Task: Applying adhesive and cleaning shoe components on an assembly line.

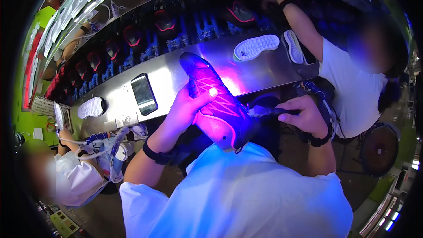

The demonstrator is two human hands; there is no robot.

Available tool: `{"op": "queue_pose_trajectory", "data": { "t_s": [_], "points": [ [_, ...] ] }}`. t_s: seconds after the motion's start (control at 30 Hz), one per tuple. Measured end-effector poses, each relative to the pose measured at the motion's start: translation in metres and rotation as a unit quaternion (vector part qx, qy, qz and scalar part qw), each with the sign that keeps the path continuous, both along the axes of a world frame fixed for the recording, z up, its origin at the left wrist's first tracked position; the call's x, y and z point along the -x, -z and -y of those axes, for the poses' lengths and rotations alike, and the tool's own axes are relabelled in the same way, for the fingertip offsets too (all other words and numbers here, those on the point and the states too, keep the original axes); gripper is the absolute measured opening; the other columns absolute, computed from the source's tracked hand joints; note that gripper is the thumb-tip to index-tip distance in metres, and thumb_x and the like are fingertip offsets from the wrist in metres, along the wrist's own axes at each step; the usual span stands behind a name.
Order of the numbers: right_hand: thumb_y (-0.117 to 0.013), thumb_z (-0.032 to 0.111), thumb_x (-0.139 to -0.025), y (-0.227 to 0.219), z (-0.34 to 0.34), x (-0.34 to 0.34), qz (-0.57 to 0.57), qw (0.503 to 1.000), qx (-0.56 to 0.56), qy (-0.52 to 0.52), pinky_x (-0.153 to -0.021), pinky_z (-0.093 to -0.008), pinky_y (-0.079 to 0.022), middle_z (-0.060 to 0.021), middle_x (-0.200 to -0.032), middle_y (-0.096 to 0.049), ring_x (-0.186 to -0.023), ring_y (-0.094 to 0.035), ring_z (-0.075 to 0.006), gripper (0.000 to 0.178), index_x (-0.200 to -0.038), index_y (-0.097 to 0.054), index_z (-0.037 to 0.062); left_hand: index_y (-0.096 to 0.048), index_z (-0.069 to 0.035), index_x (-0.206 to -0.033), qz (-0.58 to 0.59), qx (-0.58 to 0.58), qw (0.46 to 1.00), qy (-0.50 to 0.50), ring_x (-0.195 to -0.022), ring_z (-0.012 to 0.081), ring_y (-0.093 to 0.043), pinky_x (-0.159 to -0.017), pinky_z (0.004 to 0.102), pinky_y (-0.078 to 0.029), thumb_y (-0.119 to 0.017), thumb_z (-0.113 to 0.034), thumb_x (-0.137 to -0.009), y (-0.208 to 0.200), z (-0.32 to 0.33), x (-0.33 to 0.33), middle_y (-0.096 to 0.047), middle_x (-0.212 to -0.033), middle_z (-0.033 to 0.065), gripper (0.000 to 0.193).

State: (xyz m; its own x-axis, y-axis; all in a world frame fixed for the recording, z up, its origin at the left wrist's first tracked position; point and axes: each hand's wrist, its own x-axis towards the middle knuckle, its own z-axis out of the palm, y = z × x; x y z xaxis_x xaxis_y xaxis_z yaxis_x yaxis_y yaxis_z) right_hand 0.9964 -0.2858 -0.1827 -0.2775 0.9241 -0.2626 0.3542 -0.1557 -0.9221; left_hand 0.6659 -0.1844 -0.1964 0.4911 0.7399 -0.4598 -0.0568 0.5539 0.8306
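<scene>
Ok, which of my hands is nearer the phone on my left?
Left. Your left hand, holding the shoe, is right of the phone; your right hand is beyond the shoe.

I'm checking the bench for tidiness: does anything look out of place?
Perhaps the dark, phone-like slab on the metal bench, left of the shoe in the left hand: it looks unlike the white soles lying there. I see no clear spill or damage, though glare could hide small marks.

A loose white short-sleeved shirt (246,198), tinted blue in places; a black band (154,153) around each wrist.
</scene>
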Motion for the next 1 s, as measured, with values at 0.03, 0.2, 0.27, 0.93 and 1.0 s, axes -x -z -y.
{"op": "queue_pose_trajectory", "data": {
  "t_s": [0.03, 0.2, 0.27, 0.93, 1.0],
  "points": [
    [-0.081, 0.011, -0.082, -0.001, 0.001, -0.005, 0.003, 1.0, 0.0, -0.002, -0.068, -0.0285, -0.05, -0.0101, -0.083, -0.074, -0.072, -0.067, -0.015, 0.03, -0.109, -0.074, 0.0002, -0.046, 0.005, -0.133, 0.004, 0.009, 1.0, -0.008, -0.105, 0.0236, -0.068, -0.094, 0.0383, -0.055, -0.072, -0.026, -0.094, -0.001, 0.0, -0.003, -0.065, -0.117, 0.0145, 0.057],
    [-0.084, 0.012, -0.077, 0.004, 0.009, -0.019, 0.053, 0.993, -0.108, 0.012, -0.061, -0.0305, -0.047, -0.0124, -0.074, -0.07, -0.063, -0.065, -0.0219, 0.029, -0.104, -0.076, 0.0024, -0.051, 0.002, -0.131, 0.01, 0.07, 0.997, -0.027, -0.108, 0.023, -0.067, -0.096, 0.0379, -0.054, -0.072, -0.023, -0.094, 0.005, -0.003, -0.018, -0.065, -0.119, 0.0133, 0.049],
    [-0.085, 0.013, -0.076, 0.004, 0.009, -0.021, 0.063, 0.993, -0.099, 0.012, -0.06, -0.0319, -0.046, -0.0121, -0.074, -0.069, -0.062, -0.064, -0.0223, 0.029, -0.102, -0.077, 0.003, -0.051, 0.001, -0.132, 0.003, 0.092, 0.995, -0.029, -0.107, 0.0226, -0.067, -0.095, 0.0374, -0.055, -0.068, -0.03, -0.097, 0.008, -0.002, -0.021, -0.066, -0.118, 0.0131, 0.05],
    [-0.082, 0.008, -0.074, -0.039, -0.056, -0.014, 0.141, 0.965, -0.218, 0.017, -0.056, -0.0296, -0.043, -0.009, -0.069, -0.063, -0.058, -0.059, -0.0185, 0.033, -0.105, -0.076, 0.0032, -0.053, -0.016, -0.137, 0.344, 0.506, 0.789, -0.063, -0.096, 0.034, -0.071, -0.074, 0.0437, -0.063, -0.052, -0.054, -0.1, 0.023, 0.023, -0.017, -0.069, -0.114, 0.0161, 0.053],
    [-0.081, 0.007, -0.074, -0.04, -0.062, -0.008, 0.15, 0.96, -0.237, 0.01, -0.056, -0.0295, -0.043, -0.0087, -0.068, -0.062, -0.058, -0.058, -0.0196, 0.033, -0.106, -0.075, 0.0033, -0.052, -0.014, -0.138, 0.377, 0.545, 0.747, -0.057, -0.096, 0.037, -0.071, -0.075, 0.0452, -0.063, -0.055, -0.055, -0.098, 0.031, 0.028, -0.014, -0.068, -0.115, 0.0188, 0.058]
  ]
}}
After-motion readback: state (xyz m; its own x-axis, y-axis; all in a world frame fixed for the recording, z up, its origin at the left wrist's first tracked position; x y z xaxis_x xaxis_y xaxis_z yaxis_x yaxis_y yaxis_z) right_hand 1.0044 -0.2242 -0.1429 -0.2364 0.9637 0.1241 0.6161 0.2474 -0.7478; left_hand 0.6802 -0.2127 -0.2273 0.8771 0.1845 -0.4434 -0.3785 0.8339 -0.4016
